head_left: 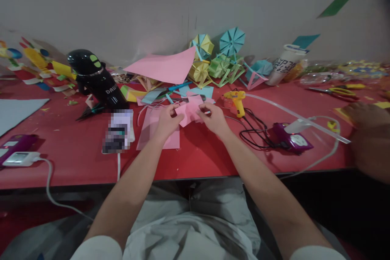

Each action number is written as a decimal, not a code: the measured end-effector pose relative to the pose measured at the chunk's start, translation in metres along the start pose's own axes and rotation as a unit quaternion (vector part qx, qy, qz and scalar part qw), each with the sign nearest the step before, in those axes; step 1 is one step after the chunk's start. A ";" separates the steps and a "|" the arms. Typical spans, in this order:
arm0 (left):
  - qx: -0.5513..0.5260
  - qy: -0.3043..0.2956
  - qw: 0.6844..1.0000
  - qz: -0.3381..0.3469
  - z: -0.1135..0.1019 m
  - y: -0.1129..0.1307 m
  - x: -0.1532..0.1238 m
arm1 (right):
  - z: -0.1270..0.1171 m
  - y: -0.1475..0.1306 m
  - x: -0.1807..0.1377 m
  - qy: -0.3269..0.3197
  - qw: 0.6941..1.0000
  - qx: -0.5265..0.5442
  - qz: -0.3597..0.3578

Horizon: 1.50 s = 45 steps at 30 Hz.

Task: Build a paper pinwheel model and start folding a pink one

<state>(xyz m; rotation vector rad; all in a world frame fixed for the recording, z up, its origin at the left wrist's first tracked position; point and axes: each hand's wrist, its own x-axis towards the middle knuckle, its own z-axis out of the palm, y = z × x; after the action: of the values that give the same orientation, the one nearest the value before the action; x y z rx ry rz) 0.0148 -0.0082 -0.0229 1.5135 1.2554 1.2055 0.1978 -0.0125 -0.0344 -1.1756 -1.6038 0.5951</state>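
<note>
Between my two hands is a small piece of pink paper (189,113) with creases, held just above the red table. My left hand (169,120) pinches its left side between thumb and fingers. At the right edge, my right hand (213,118) grips it in the same way. Under and beside my left forearm lie flat pink sheets (172,141). Behind the held piece are blue paper scraps (199,91) and thin strips, partly covered by it. A yellow glue gun (237,100) rests to the right of my right hand.
Folded paper umbrellas (201,72) and a large pink sheet (164,67) stand along the wall. A black bottle (99,83) and a phone (120,132) are at left. At right are a purple power strip (294,138), cables, scissors (335,92), a white cup (286,65) and another person's arm (371,142).
</note>
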 end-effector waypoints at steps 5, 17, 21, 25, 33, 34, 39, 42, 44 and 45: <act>-0.009 -0.011 1.000 -0.003 0.000 0.003 -0.001 | 0.001 0.006 0.001 0.013 1.000 0.007 0.017; -0.020 -0.023 0.999 -0.010 0.000 -0.004 0.000 | 0.001 0.003 -0.002 0.001 1.000 0.016 0.013; -0.029 -0.019 0.999 -0.013 0.001 -0.001 0.000 | 0.002 0.003 -0.002 0.006 1.000 0.021 0.004; -0.013 -0.005 1.000 -0.015 0.000 0.000 -0.001 | 0.001 0.000 -0.001 -0.007 0.999 0.029 0.011; -0.004 -0.014 1.000 0.000 0.000 -0.001 0.000 | -0.002 -0.004 0.003 -0.048 0.990 0.100 0.082; -0.013 -0.018 1.000 -0.003 0.001 -0.001 0.000 | -0.003 -0.004 0.003 -0.050 0.987 0.115 0.096; -0.015 -0.023 1.000 0.005 0.001 0.000 -0.001 | -0.004 -0.004 0.003 -0.050 0.992 0.097 0.064; -0.005 -0.016 1.000 0.001 0.001 0.001 -0.001 | -0.003 -0.004 0.003 -0.054 0.998 0.032 0.027; 0.011 -0.006 1.000 -0.004 0.001 0.002 -0.001 | -0.003 -0.004 0.002 -0.065 0.998 0.008 0.019; 0.021 -0.001 1.000 -0.004 0.001 0.003 -0.001 | -0.003 -0.004 0.001 -0.068 0.998 -0.001 0.014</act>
<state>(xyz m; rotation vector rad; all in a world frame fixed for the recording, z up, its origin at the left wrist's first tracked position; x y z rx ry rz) 0.0162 -0.0099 -0.0208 1.5386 1.2907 1.1786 0.1989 -0.0137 -0.0297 -1.1818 -1.7051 0.7032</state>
